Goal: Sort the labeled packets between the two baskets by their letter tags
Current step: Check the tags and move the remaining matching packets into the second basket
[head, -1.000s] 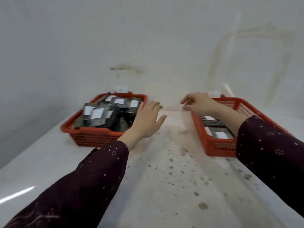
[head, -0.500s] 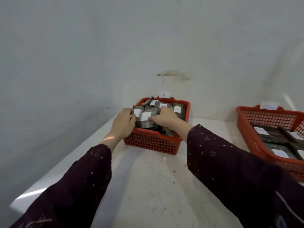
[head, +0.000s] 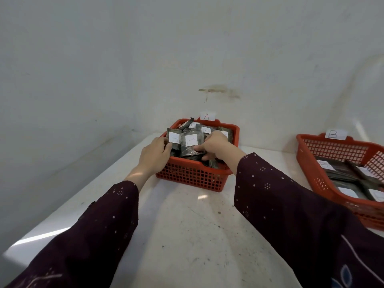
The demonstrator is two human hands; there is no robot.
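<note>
A second ago the left hand [head: 155, 155] hung open beside basket A [head: 193, 177] and the right hand [head: 215, 145] hovered over basket B [head: 332, 149]. Both have since crossed to basket A, and the view has swung left with them. Since half a second ago, the right hand has tipped one packet [head: 191, 142] up, its tag facing the camera above the pinching fingers. The left hand's fingers now press another packet [head: 174, 140], standing just left of the first.
</note>
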